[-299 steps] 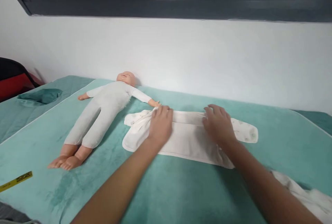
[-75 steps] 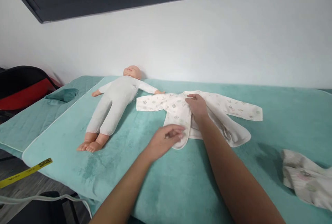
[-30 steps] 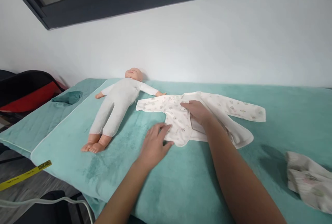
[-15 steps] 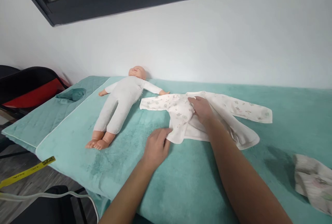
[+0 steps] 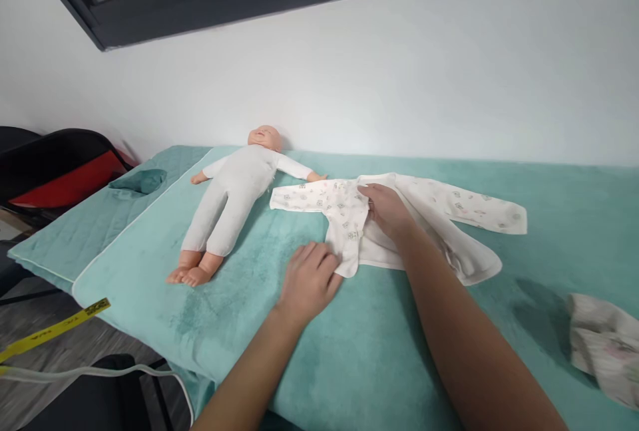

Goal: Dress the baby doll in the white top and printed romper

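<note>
A white baby shirt with a small print lies spread on the green padded bed, its front partly opened and the plain inside showing. My left hand pinches the lower left corner of its front panel. Higher up, near the neckline, my right hand has its fingers closed on the edge of the same panel. Left of the shirt a baby doll in a white cloth body lies on its back, arms spread. The doll's hand rests close to the shirt's left sleeve.
The green bed cover runs along a white wall under a dark window frame. A crumpled printed cloth lies at the right edge. Black chairs stand at the left; a yellow tape and a pale cord hang at lower left.
My left hand has moved slightly right with the panel's lower corner. The front panel lies flatter, with more of its print showing. My right hand has shifted little.
</note>
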A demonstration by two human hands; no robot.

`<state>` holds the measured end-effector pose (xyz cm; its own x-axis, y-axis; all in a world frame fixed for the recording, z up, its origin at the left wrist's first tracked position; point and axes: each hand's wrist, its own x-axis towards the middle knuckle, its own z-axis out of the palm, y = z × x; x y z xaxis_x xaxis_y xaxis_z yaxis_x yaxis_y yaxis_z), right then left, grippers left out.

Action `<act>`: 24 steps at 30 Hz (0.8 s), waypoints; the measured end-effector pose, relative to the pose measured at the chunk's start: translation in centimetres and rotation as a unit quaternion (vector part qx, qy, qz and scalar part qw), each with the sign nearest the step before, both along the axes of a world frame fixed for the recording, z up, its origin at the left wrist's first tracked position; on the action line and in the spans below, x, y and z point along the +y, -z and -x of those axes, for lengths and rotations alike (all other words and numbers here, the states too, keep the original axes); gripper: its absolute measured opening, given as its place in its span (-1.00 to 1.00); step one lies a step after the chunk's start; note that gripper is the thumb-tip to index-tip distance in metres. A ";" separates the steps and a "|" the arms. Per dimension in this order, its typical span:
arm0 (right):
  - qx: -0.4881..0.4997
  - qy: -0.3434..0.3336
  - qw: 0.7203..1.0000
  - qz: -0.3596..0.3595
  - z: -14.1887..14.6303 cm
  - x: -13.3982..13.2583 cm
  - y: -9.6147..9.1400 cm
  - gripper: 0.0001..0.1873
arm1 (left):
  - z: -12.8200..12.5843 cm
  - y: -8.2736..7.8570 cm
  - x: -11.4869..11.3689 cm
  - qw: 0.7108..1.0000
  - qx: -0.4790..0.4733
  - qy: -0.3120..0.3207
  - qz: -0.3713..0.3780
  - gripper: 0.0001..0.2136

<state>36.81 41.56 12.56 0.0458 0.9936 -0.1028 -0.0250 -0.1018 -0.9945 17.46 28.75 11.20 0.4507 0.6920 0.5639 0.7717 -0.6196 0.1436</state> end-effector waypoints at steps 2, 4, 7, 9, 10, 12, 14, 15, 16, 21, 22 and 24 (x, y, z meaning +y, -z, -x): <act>0.078 -0.018 0.997 -0.004 0.2 0.0 -0.1 -0.72 | 0.1 0.2 0.0 0.996 -0.075 -0.017 0.033 -0.78; 0.156 -0.036 0.987 -0.021 0.6 -0.2 -0.4 -0.69 | 0.3 0.2 0.2 0.983 -0.156 -0.056 0.078 -0.70; 0.154 -0.076 0.983 -0.071 1.2 -0.7 -0.8 -0.66 | 0.6 0.0 0.4 0.954 -0.253 -0.117 0.108 -0.63; 0.085 -0.121 0.983 -0.111 1.7 -1.0 -0.9 -0.67 | 0.7 0.0 0.4 0.946 -0.276 -0.137 0.100 -0.62; 0.042 -0.139 0.981 -0.127 1.9 -1.1 -0.9 -0.68 | 0.8 0.0 0.4 0.945 -0.277 -0.144 0.094 -0.61; -0.051 -0.146 0.977 -0.148 2.1 -1.0 -0.6 -0.67 | 0.9 0.1 0.4 0.942 -0.276 -0.171 0.083 -0.62; -0.140 -0.101 0.972 -0.159 2.2 -0.7 0.0 -0.68 | 1.0 0.2 0.5 0.929 -0.292 -0.214 0.079 -0.67; -0.181 -0.068 0.967 -0.166 2.1 -0.5 0.2 -0.70 | 1.1 0.3 0.5 0.917 -0.310 -0.237 0.081 -0.73; -0.218 -0.037 0.960 -0.170 1.9 -0.3 0.4 -0.73 | 1.2 0.4 0.6 0.904 -0.331 -0.258 0.084 -0.81; -0.383 0.035 0.912 -0.141 0.8 0.0 0.6 -0.84 | 1.4 0.5 0.8 0.882 -0.360 -0.299 0.064 -0.83; -0.407 0.030 0.903 -0.132 0.8 -0.1 0.6 -0.84 | 1.3 0.5 0.7 0.894 -0.339 -0.291 0.029 -0.81; -0.437 0.003 0.889 -0.134 0.9 -0.4 0.7 -0.83 | 1.1 0.4 0.3 0.928 -0.275 -0.245 -0.061 -0.76</act>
<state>35.95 41.18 11.87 -0.0023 0.9764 0.2158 0.7699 0.1394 -0.6227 16.34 29.04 10.81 -0.2794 0.6540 0.7030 0.7959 -0.2518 0.5506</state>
